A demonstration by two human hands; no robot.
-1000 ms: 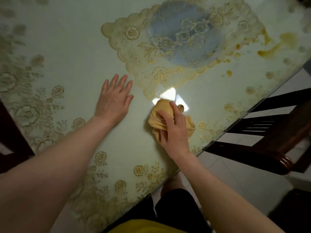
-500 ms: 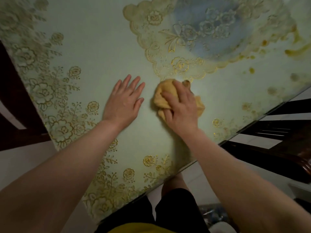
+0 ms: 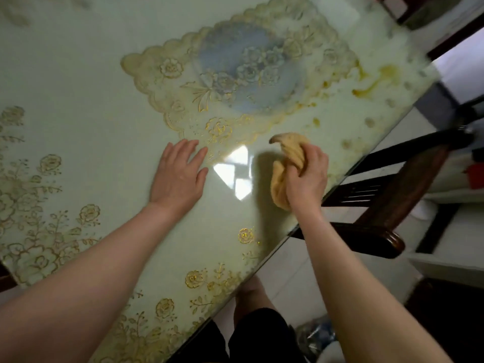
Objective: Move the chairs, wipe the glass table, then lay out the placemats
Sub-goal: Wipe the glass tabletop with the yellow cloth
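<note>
Head view, chair [image 3: 387,205] half hidden under table [image 3: 78,74] edge, placemat [image 3: 235,82] blurred, left hand [image 3: 179,176] flat on glass, fingers spread, right hand [image 3: 306,179] clenching cloth [image 3: 290,153] near right edge.

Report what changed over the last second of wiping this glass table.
The right hand, gripping the bunched yellow cloth, swept it away from the left hand and off the edge of the gold-patterned lace placemat, toward the right edge of the glass table near the dark wooden chair. Unchanged: the left hand flat on the glass, the grip on the cloth, the yellow stains far right.
</note>
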